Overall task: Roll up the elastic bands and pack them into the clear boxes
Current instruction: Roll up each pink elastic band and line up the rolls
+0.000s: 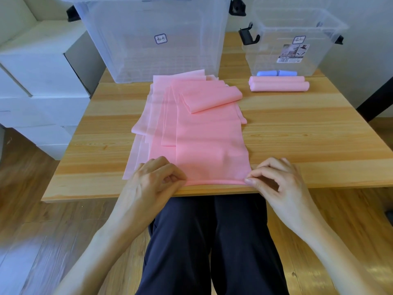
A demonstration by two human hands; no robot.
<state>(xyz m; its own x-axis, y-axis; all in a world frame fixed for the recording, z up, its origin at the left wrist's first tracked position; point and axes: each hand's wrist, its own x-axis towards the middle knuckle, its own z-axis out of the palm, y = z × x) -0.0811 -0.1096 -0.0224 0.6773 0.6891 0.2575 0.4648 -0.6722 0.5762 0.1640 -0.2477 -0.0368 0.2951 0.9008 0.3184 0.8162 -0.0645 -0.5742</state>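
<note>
A pile of flat pink elastic bands [204, 133] lies down the middle of the wooden table [308, 135], its top band folded back at the far end. My left hand [153, 179] and my right hand [274, 177] pinch the near edge of the top band at its two corners, where a thin first roll has formed by the table's front edge. Two finished pink rolls [278, 86] lie at the back right. Blue rolls [276, 73] lie in the small clear box [295, 45]. A large clear box [153, 37] stands behind the pile.
White cardboard boxes [40, 81] are stacked to the left of the table. My legs in dark trousers [212, 248] are under the table's front edge. Wooden floor surrounds the table.
</note>
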